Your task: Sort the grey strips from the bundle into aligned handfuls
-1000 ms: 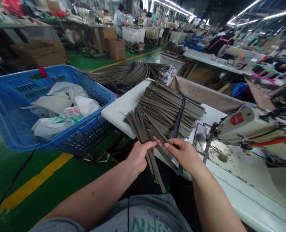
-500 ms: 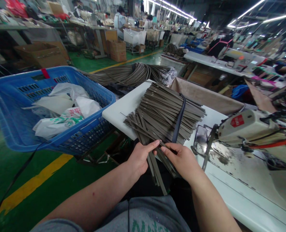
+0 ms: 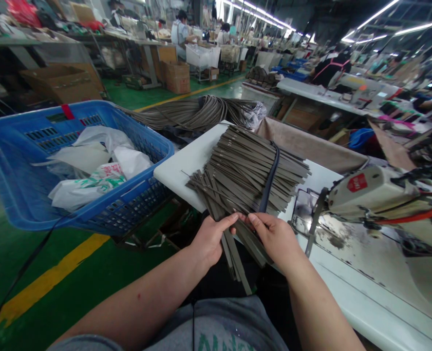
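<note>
Dark grey-brown flat strips (image 3: 247, 168) lie in a wide layered pile on the white table. A navy strap (image 3: 270, 178) runs across the pile. At its near edge a looser bunch of strips (image 3: 234, 258) hangs over the table edge toward my lap. My left hand (image 3: 212, 239) is closed on strips from this bunch, thumb on top. Close beside it, my right hand (image 3: 276, 239) is closed in a pinch near the strap's lower end. Its fingertips almost meet those of my left hand, and what they pinch is too small to make out.
A sewing machine (image 3: 376, 195) stands to the right on the white table (image 3: 179, 170). On the left, a blue basket (image 3: 29, 214) holds plastic bags (image 3: 91, 187). Long coiled strips (image 3: 201, 112) lie behind. People work at machines farther off.
My right hand has shifted slightly right and up, its fingertips moving a little apart from my left hand. The left hand and the pile stay nearly the same.
</note>
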`<state>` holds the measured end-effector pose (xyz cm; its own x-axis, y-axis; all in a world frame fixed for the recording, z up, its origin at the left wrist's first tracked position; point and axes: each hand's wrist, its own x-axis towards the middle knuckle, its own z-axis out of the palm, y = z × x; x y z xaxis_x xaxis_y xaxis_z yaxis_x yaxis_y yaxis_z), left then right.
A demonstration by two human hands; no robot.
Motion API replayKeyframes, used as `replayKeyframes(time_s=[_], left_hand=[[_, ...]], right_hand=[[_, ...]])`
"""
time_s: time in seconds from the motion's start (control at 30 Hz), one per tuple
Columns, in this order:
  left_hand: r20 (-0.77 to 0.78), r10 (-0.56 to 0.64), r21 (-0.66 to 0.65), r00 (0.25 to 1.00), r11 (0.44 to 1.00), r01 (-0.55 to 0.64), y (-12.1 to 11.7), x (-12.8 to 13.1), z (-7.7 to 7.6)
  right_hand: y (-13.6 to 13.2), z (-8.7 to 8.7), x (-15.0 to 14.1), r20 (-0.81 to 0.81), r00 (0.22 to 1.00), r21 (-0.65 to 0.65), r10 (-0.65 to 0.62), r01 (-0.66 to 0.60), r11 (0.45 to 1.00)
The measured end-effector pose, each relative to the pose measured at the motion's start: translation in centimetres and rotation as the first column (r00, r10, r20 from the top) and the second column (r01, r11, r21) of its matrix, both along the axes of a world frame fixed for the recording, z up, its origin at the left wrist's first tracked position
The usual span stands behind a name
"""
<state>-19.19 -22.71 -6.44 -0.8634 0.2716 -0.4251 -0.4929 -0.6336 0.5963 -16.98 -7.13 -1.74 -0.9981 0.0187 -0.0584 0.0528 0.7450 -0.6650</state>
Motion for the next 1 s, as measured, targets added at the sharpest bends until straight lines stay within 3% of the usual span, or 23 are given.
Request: replayKeyframes(time_s=[0.17, 0.3, 0.47, 0.7, 1.0], left_hand=[[0.053, 0.036, -0.006, 0.998, 0.999, -0.036, -0.2, 0.1, 0.0], [0.066, 0.057, -0.025, 0.996, 0.998, -0.055, -0.4, 0.1, -0.1], [0.121, 0.089, 0.019, 0.989, 0.996, -0.091, -0.4, -0.1, 0.2], [0.211, 0.085, 0.056, 0.974, 0.994, -0.098, -0.4, 0.0, 0.9], [0.210, 0.106, -0.018, 0.972, 0.994, -0.105, -0.5, 0.1, 1.0]], right_hand=[[-0.1, -1.3, -1.0, -0.189, 0.980, 0.312, -0.064, 0.122, 0.942], [-0.5, -2.2, -1.5, -0.185, 0.983, 0.475, 0.000, 0.090, 0.875], [-0.5, -2.4, -1.9, -0.138, 0.990, 0.488, 0.022, 0.049, 0.871], [-0.5, -2.4, -1.9, -0.231, 0.967, 0.491, 0.103, 0.024, 0.871], [-0.2, -1.4, -2.3, -0.124, 0.992, 0.463, 0.007, 0.052, 0.885]])
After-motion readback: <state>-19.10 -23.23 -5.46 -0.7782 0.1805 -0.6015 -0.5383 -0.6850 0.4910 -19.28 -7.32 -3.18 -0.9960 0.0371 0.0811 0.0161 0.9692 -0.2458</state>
